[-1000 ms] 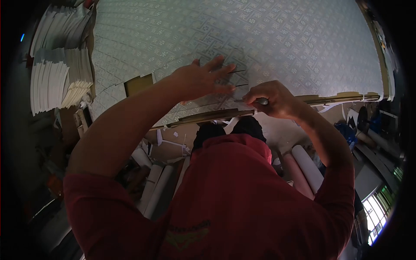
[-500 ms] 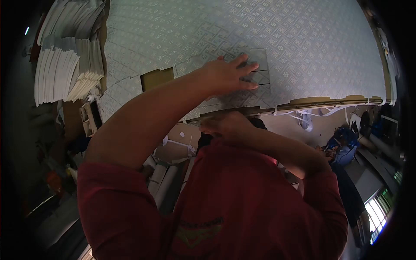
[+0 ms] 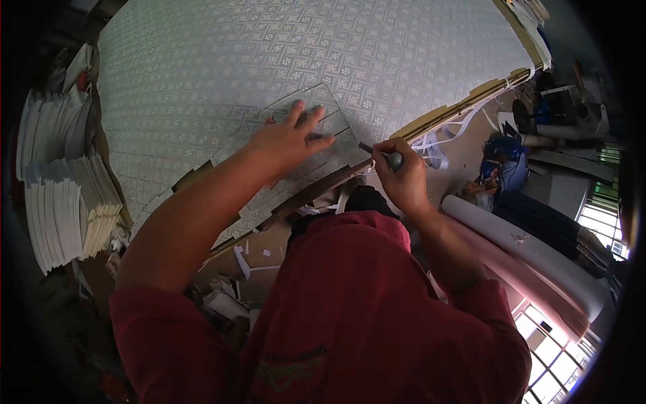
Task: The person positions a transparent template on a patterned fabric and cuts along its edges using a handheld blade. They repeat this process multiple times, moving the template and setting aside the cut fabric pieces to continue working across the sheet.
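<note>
My left hand lies with its fingers spread on a transparent template with dark slots. Under the template is pale patterned sheet material that covers the table. My right hand is closed around a dark-handled tool at the table's near edge. The tool's narrow dark tip points toward the template's lower right corner and is just beside it; whether they touch I cannot tell.
Stacks of pale folded sheets stand at the left. White strips hang by the near edge. A blue bag-like object and long rolls are at the right. Scraps litter the floor below.
The view has turned, so the table appears tilted. My right hand has moved out from my body to the right, and the tool now shows in it. My left hand remains spread on the template.
</note>
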Motion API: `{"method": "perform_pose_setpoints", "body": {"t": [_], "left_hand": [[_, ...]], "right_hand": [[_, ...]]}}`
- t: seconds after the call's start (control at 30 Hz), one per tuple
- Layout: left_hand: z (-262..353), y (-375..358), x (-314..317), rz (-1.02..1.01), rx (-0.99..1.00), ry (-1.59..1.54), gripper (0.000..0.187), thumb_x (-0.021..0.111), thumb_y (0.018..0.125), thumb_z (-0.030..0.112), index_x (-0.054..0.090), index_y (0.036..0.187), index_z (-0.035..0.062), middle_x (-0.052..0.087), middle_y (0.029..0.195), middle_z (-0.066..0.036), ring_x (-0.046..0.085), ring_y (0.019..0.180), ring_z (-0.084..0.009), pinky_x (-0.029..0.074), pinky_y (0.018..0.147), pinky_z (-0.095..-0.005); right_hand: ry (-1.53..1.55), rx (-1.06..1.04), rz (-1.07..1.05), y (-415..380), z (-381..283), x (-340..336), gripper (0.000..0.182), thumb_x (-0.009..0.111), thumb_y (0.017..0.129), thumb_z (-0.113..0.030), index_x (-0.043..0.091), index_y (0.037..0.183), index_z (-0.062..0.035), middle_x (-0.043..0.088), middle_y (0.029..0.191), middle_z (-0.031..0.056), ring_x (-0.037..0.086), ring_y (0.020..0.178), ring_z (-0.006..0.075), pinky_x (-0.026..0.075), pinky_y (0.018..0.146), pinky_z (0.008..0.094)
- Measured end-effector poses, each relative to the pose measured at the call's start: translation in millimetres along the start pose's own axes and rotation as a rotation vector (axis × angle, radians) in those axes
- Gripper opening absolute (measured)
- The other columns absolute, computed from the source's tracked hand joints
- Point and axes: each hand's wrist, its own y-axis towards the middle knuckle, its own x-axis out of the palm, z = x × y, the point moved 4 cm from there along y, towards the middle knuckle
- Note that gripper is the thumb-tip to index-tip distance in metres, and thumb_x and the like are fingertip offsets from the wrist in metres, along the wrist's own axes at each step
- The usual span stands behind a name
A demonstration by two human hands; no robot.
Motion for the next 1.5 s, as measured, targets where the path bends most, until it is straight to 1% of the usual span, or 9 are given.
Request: {"method": "perform_pose_setpoints", "body": {"t": [0.07,0.13,0.67,0.73,1.07,1.13,1.33,1.47,1.5], "left_hand": [[1,1,-1,0.006,0.002,0.01,0.14,0.103,0.044,0.01,0.034,0.162,0.038,0.006,0.176,-0.011,0.015,0.16,-0.0424,0.05,0.111,-0.062],[1,1,-2,-0.016,-0.009,0.021,0.141,0.104,0.044,0.012,0.032,0.163,0.0378,0.005,0.176,-0.011,0.015,0.16,-0.0423,0.05,0.111,-0.0614],[0,1,2,0.01,0.0,0.007,0.14,0.102,0.045,0.007,0.033,0.163,0.0372,0.004,0.176,-0.012,0.014,0.16,-0.0428,0.049,0.111,-0.0627],[0,1,-1,0.004,-0.002,-0.004,0.14,0.102,0.045,0.007,0.033,0.163,0.0371,0.005,0.176,-0.012,0.014,0.16,-0.0431,0.049,0.112,-0.0629],[0,3,-1,-0.002,0.012,0.015,0.145,0.103,0.041,0.009,0.031,0.164,0.0364,0.005,0.176,-0.013,0.016,0.159,-0.046,0.051,0.11,-0.0611],[0,5,-1,-0.063,0.013,0.054,0.143,0.104,0.044,0.018,0.029,0.164,0.034,-0.002,0.176,-0.017,0.011,0.159,-0.0483,0.049,0.111,-0.0621],[-2,9,9,0.002,0.008,0.059,0.139,0.102,0.046,0.013,0.031,0.164,0.0332,0.002,0.175,-0.017,0.013,0.159,-0.0491,0.049,0.11,-0.0651],[-1,7,7,0.01,0.005,0.024,0.137,0.101,0.047,0.011,0.032,0.163,0.0332,0.004,0.175,-0.017,0.014,0.159,-0.0493,0.047,0.111,-0.0665],[-1,7,8,0.02,0.005,0.017,0.135,0.101,0.048,0.01,0.034,0.163,0.0334,0.004,0.175,-0.017,0.014,0.159,-0.0492,0.047,0.111,-0.0669]], "right_hand": [[-0.016,-0.024,0.021,2,-3,-1,0.012,0.075,0.091,-0.007,0.071,0.099,-0.0008,0.076,0.084,0.0157,0.078,0.078,0.0294,0.059,0.069,0.0374],[-0.021,0.098,-0.035,5,-5,-1,0.014,0.075,0.091,-0.008,0.071,0.102,0.0008,0.075,0.088,0.0136,0.073,0.081,0.0177,0.056,0.075,0.0331],[-0.097,0.061,-0.062,18,-13,2,0.013,0.075,0.092,-0.008,0.071,0.1,0.0012,0.075,0.083,0.0149,0.074,0.075,0.0198,0.057,0.07,0.034],[-0.116,0.031,-0.033,18,-11,2,0.015,0.076,0.088,-0.011,0.071,0.098,-0.002,0.074,0.082,0.0195,0.076,0.078,0.0369,0.059,0.069,0.0412],[-0.108,0.042,-0.069,22,-15,3,0.014,0.076,0.088,-0.012,0.07,0.097,-0.0025,0.074,0.082,0.0188,0.076,0.079,0.0379,0.059,0.068,0.0415],[-0.096,0.038,-0.051,19,-16,3,0.014,0.077,0.089,-0.011,0.071,0.097,-0.0022,0.075,0.083,0.0179,0.076,0.081,0.0362,0.059,0.07,0.0401],[0.043,0.031,0.126,-2,10,26,0.012,0.077,0.091,-0.01,0.07,0.096,-0.0015,0.076,0.089,0.0167,0.078,0.086,0.0317,0.059,0.074,0.0374],[0.101,-0.098,0.16,58,8,61,0.012,0.078,0.092,-0.008,0.069,0.098,-0.002,0.076,0.09,0.0161,0.077,0.086,0.0322,0.058,0.074,0.0371],[0.101,-0.096,0.154,75,7,69,0.013,0.079,0.092,-0.008,0.07,0.099,-0.0017,0.076,0.09,0.0133,0.075,0.084,0.0246,0.057,0.075,0.0341]]}}
